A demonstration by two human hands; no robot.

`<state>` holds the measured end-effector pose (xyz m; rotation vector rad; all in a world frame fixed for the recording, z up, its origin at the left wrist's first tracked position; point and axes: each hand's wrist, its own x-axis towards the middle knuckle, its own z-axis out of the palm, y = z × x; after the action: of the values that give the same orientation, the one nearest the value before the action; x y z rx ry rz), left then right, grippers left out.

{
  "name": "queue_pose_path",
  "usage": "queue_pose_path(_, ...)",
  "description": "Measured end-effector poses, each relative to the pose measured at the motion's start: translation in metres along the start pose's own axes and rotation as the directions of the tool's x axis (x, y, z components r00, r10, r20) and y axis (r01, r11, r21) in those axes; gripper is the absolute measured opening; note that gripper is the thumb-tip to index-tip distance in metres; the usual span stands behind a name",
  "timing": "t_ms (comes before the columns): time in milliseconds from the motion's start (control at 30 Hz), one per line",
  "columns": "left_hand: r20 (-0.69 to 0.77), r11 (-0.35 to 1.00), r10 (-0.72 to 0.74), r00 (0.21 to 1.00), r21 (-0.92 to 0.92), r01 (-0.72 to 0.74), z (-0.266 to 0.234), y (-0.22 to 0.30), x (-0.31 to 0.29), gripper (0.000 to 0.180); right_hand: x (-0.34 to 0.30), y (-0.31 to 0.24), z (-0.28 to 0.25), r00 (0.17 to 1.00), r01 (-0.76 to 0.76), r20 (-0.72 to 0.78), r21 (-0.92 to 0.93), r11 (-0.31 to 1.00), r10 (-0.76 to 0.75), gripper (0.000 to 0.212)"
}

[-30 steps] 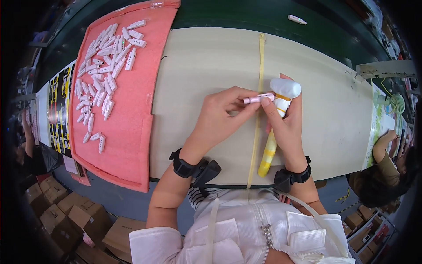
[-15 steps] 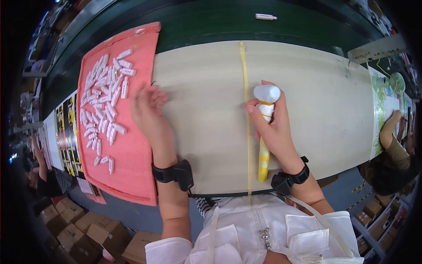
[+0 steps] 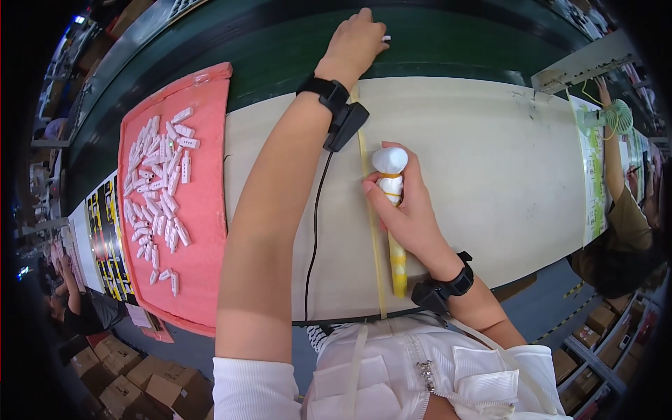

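Our left hand [image 3: 355, 43] apparently pinches a small white piece [image 3: 385, 38] on the green belt [image 3: 455, 42]; our right hand [image 3: 409, 210] grips a white-capped tool [image 3: 389, 168].

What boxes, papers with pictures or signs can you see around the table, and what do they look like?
Cardboard boxes: brown, stacked on the floor, lower left.
More boxes: brown, on shelves, lower right.
Printed sheet: black and yellow panels, left of the pink mat.
Printed strip: long, white and green, at the table's right end.
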<state>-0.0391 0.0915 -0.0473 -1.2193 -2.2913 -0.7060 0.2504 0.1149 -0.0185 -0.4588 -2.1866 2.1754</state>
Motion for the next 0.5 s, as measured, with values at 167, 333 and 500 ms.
queue_pose_path(167, 0.118, 1.0, 0.002, 0.993, 0.021, -0.004, -0.031, -0.012, -0.009, 0.021, -0.002, -0.002, 0.0, 1.0, -0.013, 0.026, 0.021, 1.0, 0.012, 0.055)
queue_pose_path(333, 0.121, 0.784, -0.427, 0.896, -0.444, 0.434, -0.104, 0.058, -0.09, 0.017, -0.003, 0.001, -0.006, 1.0, 0.011, 0.001, 0.015, 1.0, -0.011, 0.053)
queue_pose_path(500, 0.297, 0.398, -0.645, 0.704, -0.656, 0.641, -0.13, 0.11, -0.188, 0.019, -0.011, -0.022, -0.003, 0.993, -0.064, 0.101, 0.044, 0.997, 0.059, 0.047)
